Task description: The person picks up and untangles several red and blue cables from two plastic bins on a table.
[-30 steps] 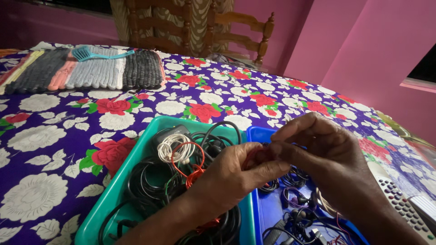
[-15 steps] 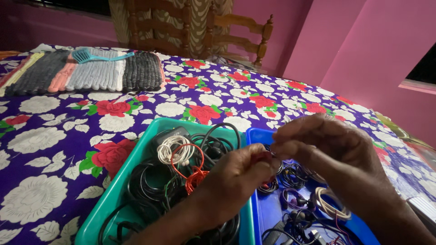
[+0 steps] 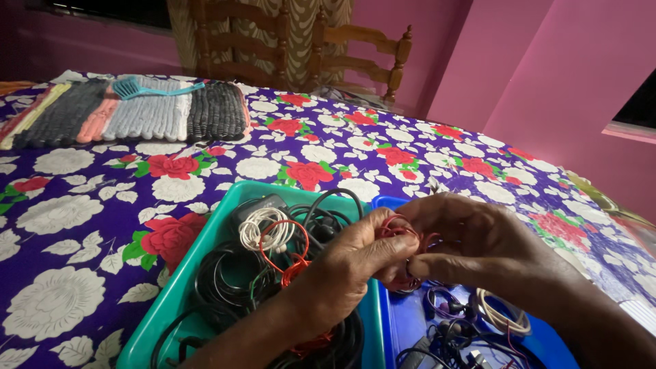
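So you've got both hands pinched on a thin red cable [image 3: 396,227] right over the seam between the two trays.

Your left hand [image 3: 348,263] and right hand [image 3: 471,246] hold its small coil between fingertips. Below sit the teal tray [image 3: 198,263] of black, white and orange cords and the blue tray [image 3: 410,318], both on a floral tablecloth [image 3: 89,212].

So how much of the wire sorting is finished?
Some small coils already lie in the blue tray. Both hands, left hand and right hand, are winding a red wire. The green tray is full of tangled black cables, so lots remain.
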